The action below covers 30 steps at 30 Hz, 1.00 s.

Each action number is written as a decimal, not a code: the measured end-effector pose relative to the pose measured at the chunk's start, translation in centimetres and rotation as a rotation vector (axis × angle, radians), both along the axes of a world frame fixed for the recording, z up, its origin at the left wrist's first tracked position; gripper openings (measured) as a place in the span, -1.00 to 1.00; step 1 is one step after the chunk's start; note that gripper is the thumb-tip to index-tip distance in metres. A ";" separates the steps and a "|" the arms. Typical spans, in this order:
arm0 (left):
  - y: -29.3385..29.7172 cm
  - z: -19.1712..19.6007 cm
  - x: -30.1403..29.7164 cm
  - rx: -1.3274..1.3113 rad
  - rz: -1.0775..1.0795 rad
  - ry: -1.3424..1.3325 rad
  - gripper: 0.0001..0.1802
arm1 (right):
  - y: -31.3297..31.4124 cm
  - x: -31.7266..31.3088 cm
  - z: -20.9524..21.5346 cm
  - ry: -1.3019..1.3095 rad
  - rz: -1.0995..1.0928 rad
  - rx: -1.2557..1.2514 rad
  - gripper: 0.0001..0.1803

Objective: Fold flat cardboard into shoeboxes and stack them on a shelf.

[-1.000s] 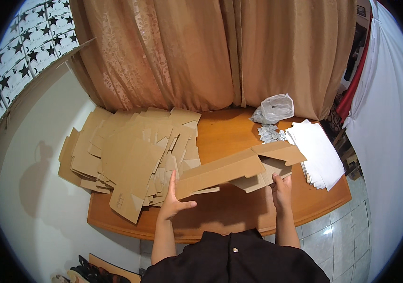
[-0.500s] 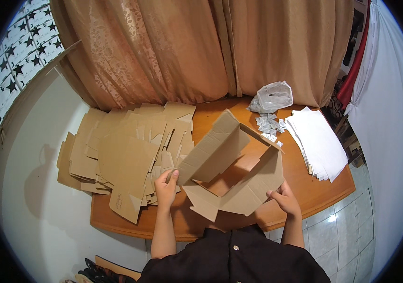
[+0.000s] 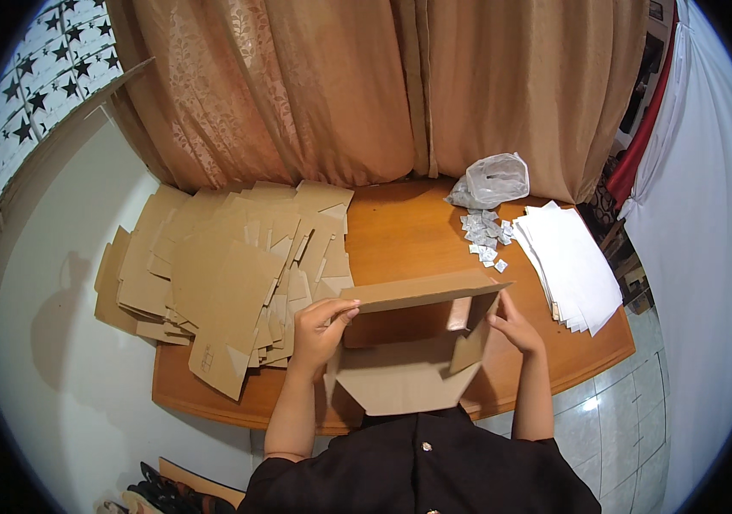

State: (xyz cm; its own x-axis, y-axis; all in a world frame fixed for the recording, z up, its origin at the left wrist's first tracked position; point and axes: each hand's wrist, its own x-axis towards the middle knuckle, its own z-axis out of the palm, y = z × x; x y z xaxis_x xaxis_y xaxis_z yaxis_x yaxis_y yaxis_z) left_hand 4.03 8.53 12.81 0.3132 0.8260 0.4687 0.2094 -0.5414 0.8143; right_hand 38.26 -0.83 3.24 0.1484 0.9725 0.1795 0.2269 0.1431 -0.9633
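Observation:
A brown cardboard box [image 3: 400, 373], unfolded into an open frame, is held up close to my body above the near edge of the table. Through its opening the tabletop shows. My left hand [image 3: 321, 332] pinches its left upper corner between thumb and fingers. At the right upper corner, my right hand [image 3: 516, 323] grips the edge, with some fingertips hidden behind the cardboard. A wide flap runs across the far side, and another with slanted corners hangs toward my shirt.
Flat cardboard pieces [image 3: 220, 265] lie heaped on the left of the wooden table [image 3: 392, 231]. Small grey-white packets [image 3: 484, 230] lie before a clear plastic bag [image 3: 494, 182]. A stack of white paper [image 3: 567, 265] sits at the right. Curtains [image 3: 297, 94] hang behind.
The box has turned from a slanted position to nearly level and come closer to my body. My left hand has moved slightly right, and my right hand has risen along the box's edge.

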 end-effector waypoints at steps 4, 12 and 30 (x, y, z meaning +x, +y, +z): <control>-0.5 0.4 -0.2 -0.043 -0.030 -0.009 -0.89 | 1.7 -0.9 -2.3 0.629 0.048 -0.166 -0.26; -0.4 -7.0 -3.3 -0.273 -0.158 -0.173 -0.75 | 1.4 -2.4 -4.0 0.608 -0.206 -0.399 -0.46; 0.3 -19.2 0.4 -0.958 0.087 -0.514 -0.56 | 1.2 -1.1 -11.0 0.634 -0.421 -0.112 -0.53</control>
State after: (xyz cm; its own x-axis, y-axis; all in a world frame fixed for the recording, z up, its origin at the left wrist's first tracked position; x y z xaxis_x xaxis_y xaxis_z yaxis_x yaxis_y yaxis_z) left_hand 4.40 8.82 -6.39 0.1865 0.9277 -0.3234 -0.2697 0.3649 0.8911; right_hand 37.11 0.32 -7.73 0.5522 0.8183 -0.1597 -0.3597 0.0611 -0.9311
